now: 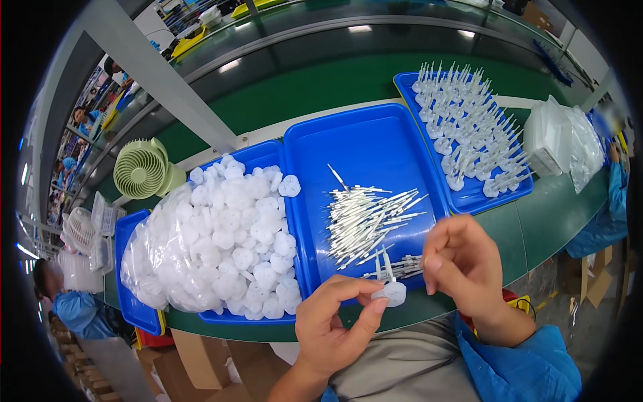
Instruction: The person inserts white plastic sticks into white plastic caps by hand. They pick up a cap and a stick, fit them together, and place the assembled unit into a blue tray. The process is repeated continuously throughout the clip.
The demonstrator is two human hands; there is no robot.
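My left hand pinches a round white plastic piece between thumb and fingers, in front of the middle tray. Two thin white rods stand up from this piece. Just to the right, my right hand hovers with its fingers loosely bent and apart, and nothing shows in it. Beyond my hands, a loose pile of thin white rods lies in the blue middle tray. A smaller bunch of greyish rods sits at that tray's near edge, beside my right fingers.
At left, a blue tray holds a plastic bag and heap of round white pieces. Another blue tray at right carries rows of pieces with upright rods. A green fan and white plastic containers stand nearby. Other people sit farther off.
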